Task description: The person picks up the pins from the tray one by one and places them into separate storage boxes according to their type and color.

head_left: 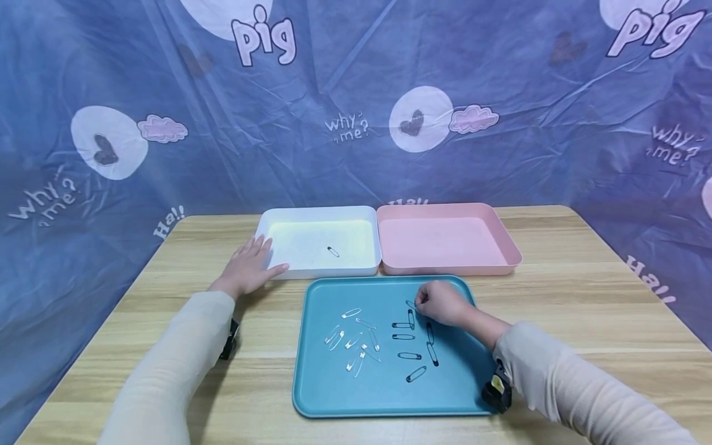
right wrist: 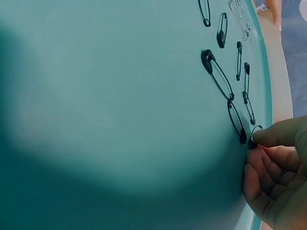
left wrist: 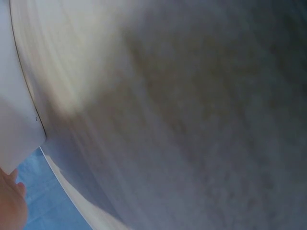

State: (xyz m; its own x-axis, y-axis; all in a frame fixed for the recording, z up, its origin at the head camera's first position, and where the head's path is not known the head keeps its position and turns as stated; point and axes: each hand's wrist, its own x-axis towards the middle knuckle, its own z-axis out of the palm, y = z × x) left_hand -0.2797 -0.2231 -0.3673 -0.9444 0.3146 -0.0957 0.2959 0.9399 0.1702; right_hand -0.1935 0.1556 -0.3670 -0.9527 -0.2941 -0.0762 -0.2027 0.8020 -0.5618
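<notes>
The teal rectangular tray holds silver metal pins toward nine o'clock, black metal pins toward three. Beyond, a white rectangular box stands at eleven.

The head view is bright and mostly crisp, with soft sheen along creases in the blue printed fabric backdrop. Shadows spread inward from both pale-sleeved arms onto the light wooden desk and the teal rectangular tray. In the left wrist view the desk is blurred, sinking into gloom at right; its grain is hard to judge. The right wrist view shows black safety pins fairly sharply, with shade along the left and bottom.
</notes>
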